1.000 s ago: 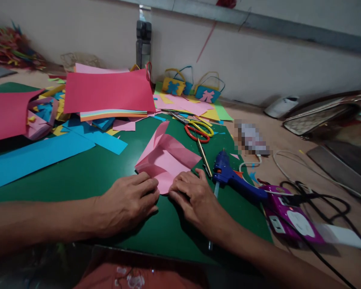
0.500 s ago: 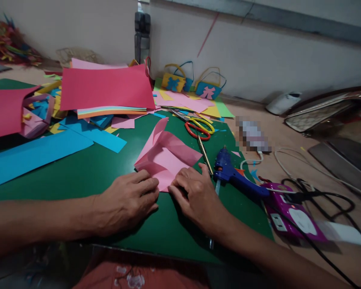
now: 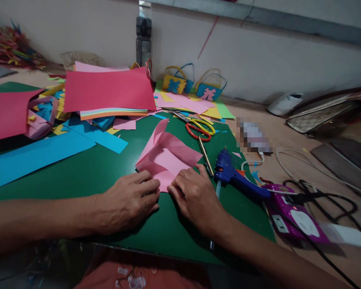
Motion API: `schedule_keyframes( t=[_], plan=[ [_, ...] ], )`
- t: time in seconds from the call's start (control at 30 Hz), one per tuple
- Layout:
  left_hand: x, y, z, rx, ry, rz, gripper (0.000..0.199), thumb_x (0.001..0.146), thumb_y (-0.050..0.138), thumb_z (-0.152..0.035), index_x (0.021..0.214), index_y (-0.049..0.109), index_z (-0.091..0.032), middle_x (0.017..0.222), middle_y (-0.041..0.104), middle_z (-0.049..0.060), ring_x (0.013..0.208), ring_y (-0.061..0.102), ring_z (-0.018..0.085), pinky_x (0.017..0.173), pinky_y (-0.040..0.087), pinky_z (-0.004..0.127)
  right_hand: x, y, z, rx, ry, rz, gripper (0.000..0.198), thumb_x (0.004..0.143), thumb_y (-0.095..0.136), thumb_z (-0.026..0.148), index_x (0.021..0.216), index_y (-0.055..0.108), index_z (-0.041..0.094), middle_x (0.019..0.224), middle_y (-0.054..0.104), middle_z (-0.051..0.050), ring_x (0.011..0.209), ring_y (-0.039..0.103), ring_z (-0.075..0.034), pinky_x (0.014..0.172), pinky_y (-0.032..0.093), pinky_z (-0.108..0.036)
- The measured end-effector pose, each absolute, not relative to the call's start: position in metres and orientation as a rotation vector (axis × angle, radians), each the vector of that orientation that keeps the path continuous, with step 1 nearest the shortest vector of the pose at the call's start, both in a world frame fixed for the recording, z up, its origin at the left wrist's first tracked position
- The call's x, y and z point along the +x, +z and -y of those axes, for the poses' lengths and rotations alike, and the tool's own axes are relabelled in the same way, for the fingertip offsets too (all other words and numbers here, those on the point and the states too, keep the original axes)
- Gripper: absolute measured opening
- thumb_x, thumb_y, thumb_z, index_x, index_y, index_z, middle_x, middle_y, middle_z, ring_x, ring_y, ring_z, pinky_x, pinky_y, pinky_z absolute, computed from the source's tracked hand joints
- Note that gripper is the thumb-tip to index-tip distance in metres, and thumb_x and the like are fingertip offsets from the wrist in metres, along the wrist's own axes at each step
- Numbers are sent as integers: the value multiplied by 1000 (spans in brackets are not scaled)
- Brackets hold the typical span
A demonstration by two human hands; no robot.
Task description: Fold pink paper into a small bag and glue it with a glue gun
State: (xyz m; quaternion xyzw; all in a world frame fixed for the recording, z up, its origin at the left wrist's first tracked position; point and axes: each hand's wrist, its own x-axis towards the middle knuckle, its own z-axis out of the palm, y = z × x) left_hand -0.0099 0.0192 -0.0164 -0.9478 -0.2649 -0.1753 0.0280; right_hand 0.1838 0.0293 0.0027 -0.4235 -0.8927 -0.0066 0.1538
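A folded piece of pink paper [image 3: 170, 154] lies on the green board [image 3: 114, 249], its far and side flaps standing up. My left hand [image 3: 134, 198] has its fingers curled on the paper's near left edge. Across from it, my right hand [image 3: 195, 192] pinches the near right edge, thumb low and fingers bent over it. Both palms face down, and the fingertips are partly hidden. Just right of my right hand lies a blue glue gun [image 3: 231, 172] with a clear glue stick in its back end. Scissors with red and yellow handles [image 3: 200, 128] rest beyond the paper.
Stacked coloured paper sheets [image 3: 108, 90] stand at the back left, with blue paper strips [image 3: 42, 154] before them. Small paper bags [image 3: 174, 83] with bows lean near the wall. At right are a purple power strip [image 3: 295, 216], cables and a blurred phone-like object [image 3: 255, 137].
The view has shifted very slightly. Both hands keep their places on the pink paper, and its shape looks the same.
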Motion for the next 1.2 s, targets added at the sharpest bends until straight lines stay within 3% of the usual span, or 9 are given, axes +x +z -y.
schedule_keyframes(
  t=[0.6,0.77,1.0,1.2],
  plan=[
    [-9,-17,-18,-2905,-541,822,21,90,44,-27,89,59,-13,87,59,7,76,48,18,67,41,33,183,-2,-32,-1176,-137,2627,19,83,47,14,66,56,16,64,57,-4,63,48,-17,68,32,-31],
    [-9,-14,-17,-2912,-453,811,26,90,43,-33,104,54,-13,92,58,7,76,47,18,66,40,34,183,-1,-32,-1184,-91,2633,19,83,49,16,66,56,16,65,59,-4,65,50,-17,72,32,-32],
    [-8,-12,-17,-2932,-351,869,29,89,44,-39,105,54,-16,96,55,7,77,43,19,66,37,34,187,11,-40,-1441,63,2603,14,81,55,17,67,56,17,67,64,-3,62,53,-15,66,30,-29],
    [-7,-10,-15,-2948,-355,898,32,88,43,-42,104,54,-16,97,55,7,77,41,20,66,37,35,197,16,-33,-1305,-126,2674,17,80,48,7,74,61,16,68,63,-3,63,52,-15,66,31,-28]
  ],
)
